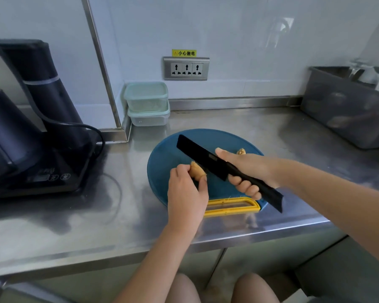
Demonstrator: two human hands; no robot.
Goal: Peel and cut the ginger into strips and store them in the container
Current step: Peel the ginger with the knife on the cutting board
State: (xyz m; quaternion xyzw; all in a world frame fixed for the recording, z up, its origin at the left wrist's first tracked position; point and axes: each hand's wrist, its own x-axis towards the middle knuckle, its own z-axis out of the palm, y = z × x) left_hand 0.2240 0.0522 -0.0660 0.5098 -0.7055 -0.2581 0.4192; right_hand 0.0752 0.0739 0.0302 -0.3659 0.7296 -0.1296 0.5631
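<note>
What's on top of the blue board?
One ginger piece, pinched by the left hand; a second piece, mostly hidden behind the right hand holding the knife.

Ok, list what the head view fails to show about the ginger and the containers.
All head view.
Ginger in the left hand: fingers cover most of it; peeled share unclear.
Second ginger piece: right hand, gripping the knife, hides all but a tip.
Stacked containers: frosted walls blur their contents.
Grey bin: cut off by the right edge.

Steel counter (74,215) bears blue board (160,171), containers (148,103)
</note>
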